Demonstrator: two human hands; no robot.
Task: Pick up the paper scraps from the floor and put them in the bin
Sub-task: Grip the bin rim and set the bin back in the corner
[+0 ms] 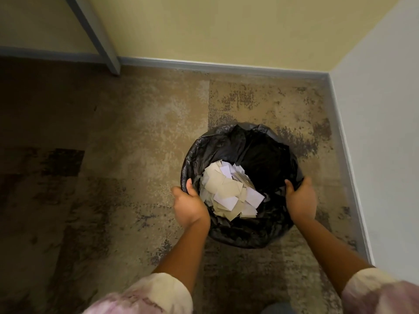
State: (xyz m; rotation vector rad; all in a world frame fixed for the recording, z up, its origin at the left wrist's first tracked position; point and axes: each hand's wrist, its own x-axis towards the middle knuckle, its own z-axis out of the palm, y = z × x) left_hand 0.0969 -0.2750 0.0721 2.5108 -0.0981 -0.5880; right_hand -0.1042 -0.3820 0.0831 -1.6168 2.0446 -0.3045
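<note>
Both hands, left (189, 206) and right (301, 200), grip opposite rims of the round bin (226, 141), lined with crinkled black plastic and holding flat white and beige paper scraps (229, 191), on mottled carpet (136, 132) near the corner skirting (226, 65).

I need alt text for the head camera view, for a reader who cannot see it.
Both hands, left hand and right hand, grip opposite sides of a black-lined bin holding paper scraps. It stands on patterned carpet near a room corner.
</note>
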